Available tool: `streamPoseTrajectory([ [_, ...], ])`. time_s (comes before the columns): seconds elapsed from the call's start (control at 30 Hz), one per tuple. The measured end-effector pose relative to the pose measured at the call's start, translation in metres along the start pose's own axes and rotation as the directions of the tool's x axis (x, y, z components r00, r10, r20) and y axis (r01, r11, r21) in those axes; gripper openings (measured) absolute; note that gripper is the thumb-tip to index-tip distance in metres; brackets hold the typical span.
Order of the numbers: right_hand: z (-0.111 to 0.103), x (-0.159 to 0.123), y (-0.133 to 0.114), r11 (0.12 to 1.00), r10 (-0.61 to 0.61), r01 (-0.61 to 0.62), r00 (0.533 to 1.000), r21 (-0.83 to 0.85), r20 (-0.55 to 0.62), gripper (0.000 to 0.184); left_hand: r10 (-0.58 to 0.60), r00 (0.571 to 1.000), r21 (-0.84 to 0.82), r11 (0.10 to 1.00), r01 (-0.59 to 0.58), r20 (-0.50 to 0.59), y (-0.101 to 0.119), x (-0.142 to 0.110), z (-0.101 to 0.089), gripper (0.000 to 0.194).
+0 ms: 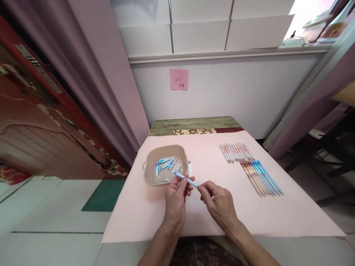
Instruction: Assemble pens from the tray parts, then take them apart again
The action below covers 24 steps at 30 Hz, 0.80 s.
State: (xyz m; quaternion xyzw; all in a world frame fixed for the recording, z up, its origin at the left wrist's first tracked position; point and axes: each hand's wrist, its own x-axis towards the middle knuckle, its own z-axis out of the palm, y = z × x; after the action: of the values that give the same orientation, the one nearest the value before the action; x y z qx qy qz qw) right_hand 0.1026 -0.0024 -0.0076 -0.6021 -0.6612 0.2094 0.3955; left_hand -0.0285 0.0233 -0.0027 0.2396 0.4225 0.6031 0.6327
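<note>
A light blue pen slants between my two hands, above the table. My left hand pinches its barrel near the darker blue end, which points up and left toward the basin. At the lower right end, the fingers of my right hand are closed on the pen's tip. Just behind my left hand stands a beige plastic basin with blue and white pen parts and small pale pieces inside. A few thin white refills with dark tips lie against the basin's right side.
On the right of the pink-covered table lies a row of clear-and-patterned pen parts. In front of it is a row of brown and blue pens. A pink note is stuck to the wall behind.
</note>
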Motion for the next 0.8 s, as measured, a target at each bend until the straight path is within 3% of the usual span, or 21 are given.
streamPoseTrajectory([
  [0.13,0.002,0.002,0.003,0.997,0.047,-0.052,0.996,0.065,0.080,0.042,-0.006,1.000,0.037,0.999,0.006,0.002,0.000,0.003,-0.001,0.030],
  [0.33,0.005,0.004,0.002,0.994,0.020,-0.024,0.999,0.108,0.037,0.025,-0.043,0.999,0.004,0.999,0.043,0.033,-0.005,0.006,-0.003,0.035],
  [0.63,0.012,0.002,0.010,0.999,-0.020,0.019,1.000,-0.049,-0.021,0.022,-0.050,0.999,0.039,0.998,0.049,0.022,-0.013,0.011,-0.008,0.023],
  [0.73,0.011,0.002,0.010,0.999,0.033,-0.034,0.999,0.025,0.040,0.026,-0.033,0.999,0.115,0.993,0.029,0.037,-0.013,0.013,-0.010,0.022],
  [0.8,0.011,0.003,0.010,0.972,0.116,-0.144,0.981,0.186,0.153,0.032,-0.034,0.998,0.163,0.986,0.024,0.060,-0.011,0.013,-0.011,0.022],
])
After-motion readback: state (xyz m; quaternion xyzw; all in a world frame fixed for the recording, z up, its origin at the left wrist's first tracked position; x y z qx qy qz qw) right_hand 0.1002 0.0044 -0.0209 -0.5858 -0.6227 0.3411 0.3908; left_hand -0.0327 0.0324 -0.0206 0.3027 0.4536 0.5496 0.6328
